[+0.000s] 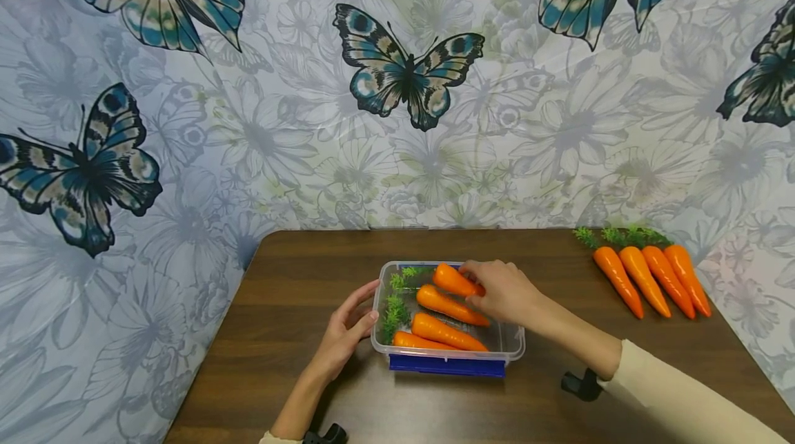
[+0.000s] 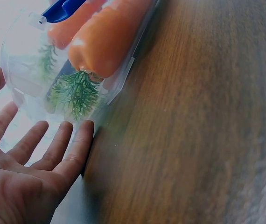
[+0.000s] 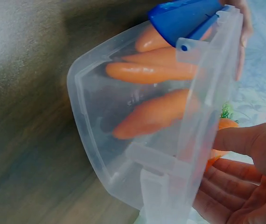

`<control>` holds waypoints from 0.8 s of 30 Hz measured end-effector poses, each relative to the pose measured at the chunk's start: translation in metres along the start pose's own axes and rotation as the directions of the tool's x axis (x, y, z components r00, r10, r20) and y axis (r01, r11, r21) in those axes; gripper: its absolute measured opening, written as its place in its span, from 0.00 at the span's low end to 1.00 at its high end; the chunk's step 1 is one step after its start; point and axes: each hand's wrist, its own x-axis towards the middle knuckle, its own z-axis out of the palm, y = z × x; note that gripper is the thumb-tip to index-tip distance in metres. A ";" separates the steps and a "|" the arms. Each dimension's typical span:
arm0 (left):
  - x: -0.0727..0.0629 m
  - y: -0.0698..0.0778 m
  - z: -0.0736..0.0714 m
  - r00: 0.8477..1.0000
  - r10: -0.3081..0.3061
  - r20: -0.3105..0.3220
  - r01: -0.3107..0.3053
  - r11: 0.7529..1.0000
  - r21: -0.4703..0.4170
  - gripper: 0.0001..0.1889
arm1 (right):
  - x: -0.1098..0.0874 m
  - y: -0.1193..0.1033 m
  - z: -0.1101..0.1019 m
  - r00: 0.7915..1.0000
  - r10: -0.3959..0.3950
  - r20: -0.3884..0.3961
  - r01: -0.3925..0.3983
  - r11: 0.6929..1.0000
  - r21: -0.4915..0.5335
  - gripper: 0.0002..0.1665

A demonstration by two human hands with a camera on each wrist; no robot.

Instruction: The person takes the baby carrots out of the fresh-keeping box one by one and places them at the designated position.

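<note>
A clear plastic box (image 1: 447,353) with blue latches stands on the table, holding several orange carrots (image 1: 444,331) with green tops pointing left. My right hand (image 1: 504,293) is over the box's back right, its thumb and fingers pinching the lower end of the rearmost carrot (image 1: 453,280). In the right wrist view, that carrot (image 3: 227,123) shows partly behind the box wall by the thumb. My left hand (image 1: 349,325) rests against the box's left wall. The left wrist view shows its fingers (image 2: 79,149) spread and fairly straight against the plastic, beside the leafy tops (image 2: 76,94).
Several more carrots (image 1: 652,282) lie side by side at the table's back right, leaves toward the wall. Behind the brown wooden table (image 1: 298,278) hangs a cloth with butterflies and flowers (image 1: 410,78). A blue latch (image 1: 447,365) hangs down the box's front.
</note>
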 end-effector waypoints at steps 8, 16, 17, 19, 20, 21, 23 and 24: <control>0.000 -0.001 0.000 1.000 0.015 0.011 -0.015 1.000 0.003 0.31 | -0.007 0.003 -0.012 0.999 0.031 -0.026 -0.029 0.997 0.071 0.28; 0.001 -0.001 0.000 1.000 0.006 0.007 -0.006 1.000 0.009 0.31 | -0.015 0.006 -0.026 0.996 0.071 -0.057 -0.065 0.993 0.100 0.29; 0.001 -0.001 0.000 1.000 0.004 0.006 -0.004 1.000 0.009 0.31 | -0.017 0.006 -0.027 0.996 0.076 -0.055 -0.070 0.991 0.111 0.29; 0.001 -0.002 -0.001 1.000 -0.002 0.005 0.002 1.000 0.010 0.31 | -0.019 0.006 -0.029 0.995 0.085 -0.050 -0.078 0.989 0.124 0.30; 0.001 -0.002 -0.001 1.000 -0.006 0.003 0.005 1.000 0.009 0.31 | -0.020 0.006 -0.030 0.995 0.087 -0.047 -0.080 0.988 0.132 0.29; 0.001 -0.003 -0.002 1.000 -0.006 0.003 0.006 1.000 0.010 0.31 | -0.021 0.006 -0.030 0.995 0.088 -0.044 -0.082 0.987 0.137 0.29; 0.001 -0.004 -0.002 1.000 -0.006 0.005 0.006 1.000 0.010 0.31 | -0.022 0.008 -0.031 0.995 0.090 -0.044 -0.083 0.986 0.142 0.29; 0.001 -0.005 -0.002 1.000 -0.007 0.006 0.007 1.000 0.010 0.31 | -0.024 0.009 -0.032 0.994 0.093 -0.050 -0.085 0.986 0.142 0.30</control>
